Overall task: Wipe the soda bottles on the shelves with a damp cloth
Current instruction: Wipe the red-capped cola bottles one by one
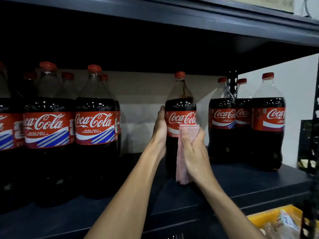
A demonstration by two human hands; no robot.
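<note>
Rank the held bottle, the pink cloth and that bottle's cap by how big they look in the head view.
1. held bottle
2. pink cloth, though the right hand hides part of it
3. cap, clearly smallest

The bottle (180,104) near the shelf's front edge is clear, smooth plastic, glossy enough to catch small light spots. Its cap (179,75) is red plastic and its label (181,118) is a shiny red film. The cloth (181,163) against it is pink, soft and matt. The shelf (241,183) looks like dark painted metal, matt and smooth. The other bottles (95,118) share the same gloss. Below the shelf's right end, a yellow pack (269,219) has crinkled, shiny wrap.
</note>
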